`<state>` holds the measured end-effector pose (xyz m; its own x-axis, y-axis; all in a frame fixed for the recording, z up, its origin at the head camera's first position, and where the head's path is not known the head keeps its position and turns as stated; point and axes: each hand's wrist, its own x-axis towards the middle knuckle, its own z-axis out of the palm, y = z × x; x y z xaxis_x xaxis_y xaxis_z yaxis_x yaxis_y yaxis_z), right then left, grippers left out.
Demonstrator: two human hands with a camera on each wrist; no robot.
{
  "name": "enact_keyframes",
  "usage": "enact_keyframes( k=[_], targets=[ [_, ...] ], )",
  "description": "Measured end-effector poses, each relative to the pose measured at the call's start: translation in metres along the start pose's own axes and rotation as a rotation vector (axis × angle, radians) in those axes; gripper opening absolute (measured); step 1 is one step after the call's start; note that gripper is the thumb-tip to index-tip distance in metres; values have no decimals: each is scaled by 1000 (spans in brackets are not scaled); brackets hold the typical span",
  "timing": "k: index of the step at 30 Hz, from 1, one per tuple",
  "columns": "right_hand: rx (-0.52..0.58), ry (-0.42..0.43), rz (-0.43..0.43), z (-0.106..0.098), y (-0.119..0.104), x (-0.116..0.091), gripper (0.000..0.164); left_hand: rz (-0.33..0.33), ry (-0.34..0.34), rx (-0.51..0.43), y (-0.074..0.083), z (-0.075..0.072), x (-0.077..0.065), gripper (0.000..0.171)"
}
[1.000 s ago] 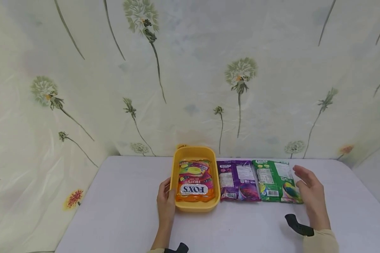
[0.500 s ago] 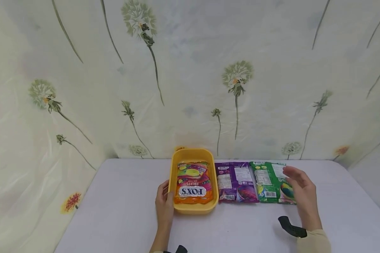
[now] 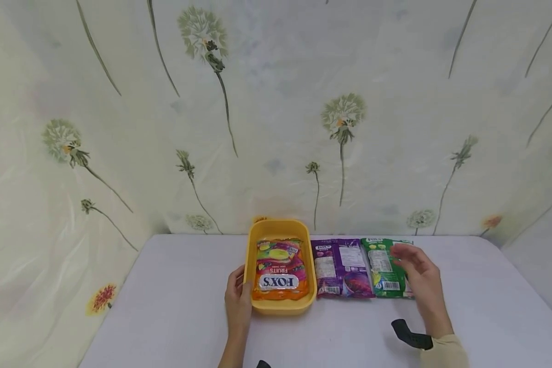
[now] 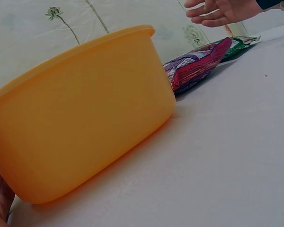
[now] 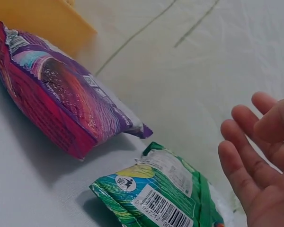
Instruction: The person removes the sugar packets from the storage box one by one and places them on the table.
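Note:
In the head view, my left hand (image 3: 238, 301) rests against the outer left wall of a yellow plastic tub (image 3: 283, 309), its fingers loosely bent. An orange-and-red bag of fruit candy (image 3: 280, 271) lies inside the tub. To the right of the tub is a purple candy bag (image 3: 345, 268), back side up. A green candy bag (image 3: 384, 271) lies beside that. My right hand (image 3: 420, 283) hovers over the green bag's right part with relaxed, spread fingers and holds nothing. The right wrist view shows a gap between those fingers and the green bag (image 5: 170, 189).
A white-covered table (image 3: 179, 306) carries the tub and bags in one row near its back edge. Behind it hangs a pale cloth (image 3: 276, 102) printed with dandelions. Black wrist mounts (image 3: 411, 335) sit on the wrists.
My right hand has moved left, from the green bag's right edge to above the bag. My left hand keeps its place at the tub. The view has shifted slightly.

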<state>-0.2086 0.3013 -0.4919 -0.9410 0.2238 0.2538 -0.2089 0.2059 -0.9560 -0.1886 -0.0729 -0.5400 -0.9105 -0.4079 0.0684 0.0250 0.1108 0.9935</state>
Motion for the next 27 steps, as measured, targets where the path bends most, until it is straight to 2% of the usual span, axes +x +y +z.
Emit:
enact_keyframes(
  k=[5, 12, 17, 23, 27],
  targets=[
    [11, -33, -20, 4, 2, -3, 35, -3, -1, -5, 0, 0, -1, 38],
    [107, -81, -95, 14, -4, -4, 37, -9, -6, -16, 0, 0, 0, 38],
    [58, -113, -135, 23, -7, -5, 37, -10, -2, -16, -1, 0, -1, 38],
    [26, -150, -126, 31, -8, -7, 37, -15, -2, -15, 0, 1, -1, 38],
    [119, -191, -111, 35, -8, -7, 37, -14, -2, -8, 1, -1, -1, 39]
  ],
)
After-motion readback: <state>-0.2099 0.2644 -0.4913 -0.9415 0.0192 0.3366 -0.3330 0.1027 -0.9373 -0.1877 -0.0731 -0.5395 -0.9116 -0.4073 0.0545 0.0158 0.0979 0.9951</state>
